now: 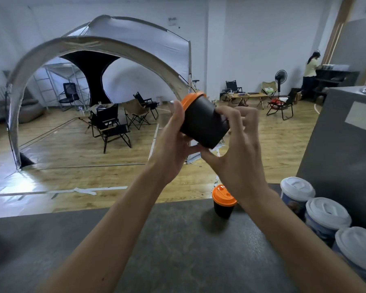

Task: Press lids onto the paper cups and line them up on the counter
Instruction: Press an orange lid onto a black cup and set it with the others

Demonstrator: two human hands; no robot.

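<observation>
Black paper cup [203, 123] with orange plastic lid [191, 98] hangs tilted above the grey counter [178, 246], left hand [173, 144] gripping the lid end, right hand [239, 157] the base; seating unclear, so press evenly all round.

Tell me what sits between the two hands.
In the head view, a tilted black cup with an orange lid is held between the left hand and the right hand.

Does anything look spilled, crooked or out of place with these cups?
Nothing spilled or damaged. The black paper cup with the orange lid is tipped sideways, held between the left hand and right hand above the grey counter. A second orange-lidded black cup stands upright, apart from the three white-lidded cups.
</observation>
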